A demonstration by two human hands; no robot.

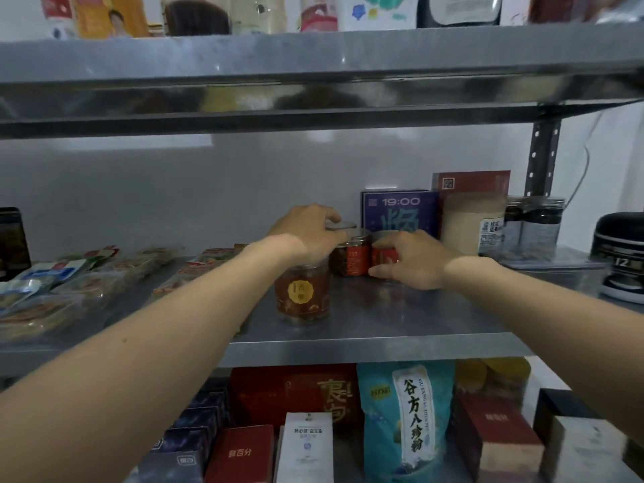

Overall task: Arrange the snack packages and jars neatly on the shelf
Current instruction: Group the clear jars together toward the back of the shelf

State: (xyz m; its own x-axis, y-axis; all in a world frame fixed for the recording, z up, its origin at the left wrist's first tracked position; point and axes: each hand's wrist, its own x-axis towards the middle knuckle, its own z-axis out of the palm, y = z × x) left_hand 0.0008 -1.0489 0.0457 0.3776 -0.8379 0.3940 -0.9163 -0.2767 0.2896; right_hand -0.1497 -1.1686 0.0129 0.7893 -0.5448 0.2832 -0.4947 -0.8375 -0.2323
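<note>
We find both hands on the middle shelf (400, 318), busy at a cluster of jars near its centre. The left hand (306, 231) comes down from above, its fingers curled over a silver lid (343, 226) and pinching its rim. Directly beneath that hand an amber jar (302, 294) with a round yellow label stands upright on the shelf (the hand hides its top, so we cannot tell whether the lid is its own).

At two o'clock from the amber jar, just beside it, a first red jar (350, 257) stands upright. At three o'clock from that one, close against it, is a second red jar (383, 255). The right hand (411, 259) wraps this jar from the right, fingers curled over its upper part and thumb low at the front.

At twelve o'clock from the right hand a purple box (399, 212) marked 19:00 stands against the back wall. At one o'clock are a red box (470, 181) and, in front of it, a pale canister (470, 221). Two dark jars (536, 217) stand at two o'clock.

At nine o'clock from the amber jar, snack packets (69, 291) lie flat in loose, overlapping rows across the shelf's left half. At six o'clock, on the level below, we see a teal pouch (404, 420) among boxes.
</note>
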